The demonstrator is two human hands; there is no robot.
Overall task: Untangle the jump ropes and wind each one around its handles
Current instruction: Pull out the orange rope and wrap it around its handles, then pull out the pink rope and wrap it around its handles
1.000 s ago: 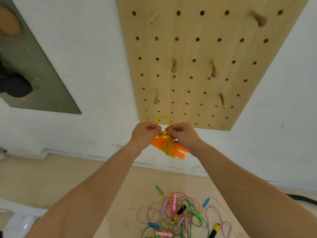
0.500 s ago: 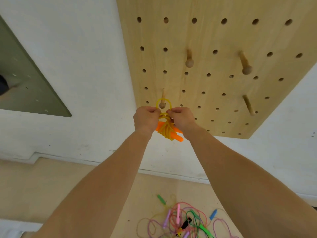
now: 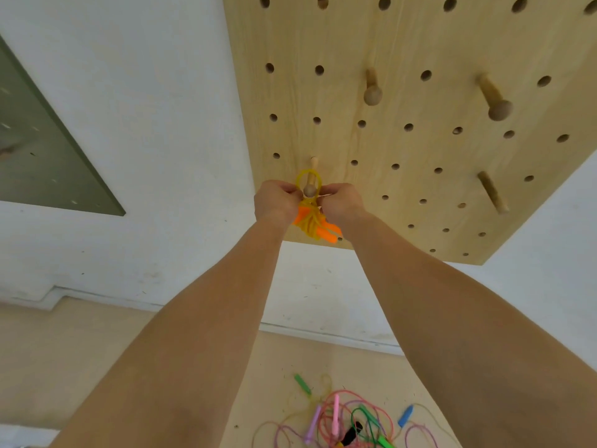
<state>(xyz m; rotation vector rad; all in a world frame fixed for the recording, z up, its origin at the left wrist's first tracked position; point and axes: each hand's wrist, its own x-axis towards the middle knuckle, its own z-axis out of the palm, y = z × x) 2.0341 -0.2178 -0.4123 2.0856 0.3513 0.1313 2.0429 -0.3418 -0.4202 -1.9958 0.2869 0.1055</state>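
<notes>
Head view has both our hands at the centre of the frame, raised to the wall. Our left hand and right hand sit close together, fingers curled, each pinching one side of the yellow jump rope just above its wound bundle. Between them a small loop of cord stands up, and the knob of a round-headed wooden peg shows inside its ring. Below our hands the coils wrap the orange handles, whose ends poke out toward the lower right.

This rope looks finished: untangled, wound, and at the point of being hung on the pegboard. We judge the next move to be a gentle one: seat the loop behind the knob, then ease both pinches off without tugging the coils loose. After that comes the tangle of pink, green, purple and blue ropes on the floor at the bottom of the frame.

Our fingertips are hidden behind the backs of our hands, so we cannot tell exactly how the cord is pinched — nor whether the loop hangs on the peg or only surrounds it. The tangle is cut off by the lower edge, so we cannot count its ropes.
</notes>
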